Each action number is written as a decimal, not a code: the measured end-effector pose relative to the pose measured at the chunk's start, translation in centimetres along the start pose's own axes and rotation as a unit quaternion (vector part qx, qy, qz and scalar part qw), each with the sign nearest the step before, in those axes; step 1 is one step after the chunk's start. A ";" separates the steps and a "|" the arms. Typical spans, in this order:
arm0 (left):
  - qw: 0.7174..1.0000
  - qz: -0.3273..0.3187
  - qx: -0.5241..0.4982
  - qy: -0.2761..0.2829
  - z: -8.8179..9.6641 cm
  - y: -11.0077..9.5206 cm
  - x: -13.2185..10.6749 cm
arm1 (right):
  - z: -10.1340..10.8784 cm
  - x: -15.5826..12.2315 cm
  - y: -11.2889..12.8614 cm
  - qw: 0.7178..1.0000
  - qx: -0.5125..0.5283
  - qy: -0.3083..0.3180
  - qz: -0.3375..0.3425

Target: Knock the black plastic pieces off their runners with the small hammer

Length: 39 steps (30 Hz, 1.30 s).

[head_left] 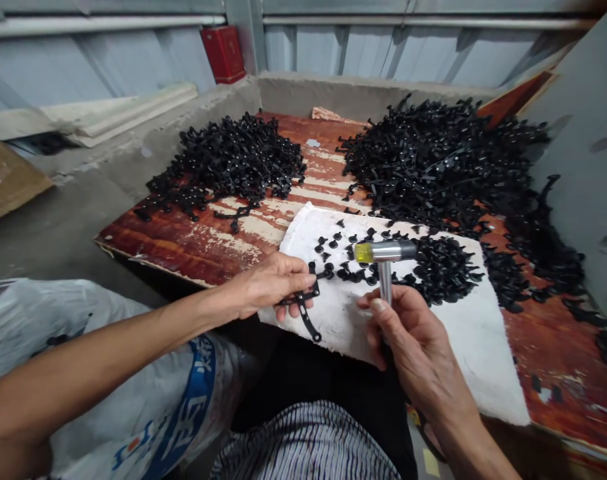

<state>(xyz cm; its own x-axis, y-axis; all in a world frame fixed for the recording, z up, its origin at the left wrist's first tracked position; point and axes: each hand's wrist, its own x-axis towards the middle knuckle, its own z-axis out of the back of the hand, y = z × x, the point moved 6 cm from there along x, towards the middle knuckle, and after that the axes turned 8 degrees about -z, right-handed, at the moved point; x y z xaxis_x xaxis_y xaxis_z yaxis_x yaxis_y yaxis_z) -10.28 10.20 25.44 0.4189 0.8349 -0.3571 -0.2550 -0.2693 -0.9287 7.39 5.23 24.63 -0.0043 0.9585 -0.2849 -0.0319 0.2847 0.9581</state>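
Observation:
My left hand is closed on a black plastic part with thin arms, one arm hanging below the fingers with a small ring at its end. My right hand grips the metal handle of a small mallet, its head level, with a yellow face on the left and a black one on the right. Behind and under the mallet head, many small black pegs with round flat heads lie on a white cloth. The fingers cover part of the black piece.
Two big heaps of black parts, a left heap and a right heap, lie on a worn red-brown board. A white printed sack stands at lower left. A red box sits by the corrugated wall.

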 end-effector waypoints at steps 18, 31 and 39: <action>0.999 -0.016 -0.030 -0.031 0.8 -0.8 2.5 | 1.7 -0.3 -1.1 1.000 -0.010 0.000 0.010; 0.999 0.026 -0.008 -0.040 0.7 -0.6 2.8 | 1.6 -0.2 -1.3 1.000 -0.003 0.004 0.005; 0.999 0.032 -0.011 -0.034 0.7 -0.2 3.2 | 1.6 -0.2 -1.4 1.000 0.004 0.011 0.004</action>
<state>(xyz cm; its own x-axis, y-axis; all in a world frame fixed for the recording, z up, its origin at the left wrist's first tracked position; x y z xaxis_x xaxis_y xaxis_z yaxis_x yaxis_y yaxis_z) -9.53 13.23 24.57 0.3423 0.8461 -0.4085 -0.2593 -0.3328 -0.9066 9.06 4.68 23.34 -0.0265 0.9604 -0.2774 -0.0248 0.2768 0.9606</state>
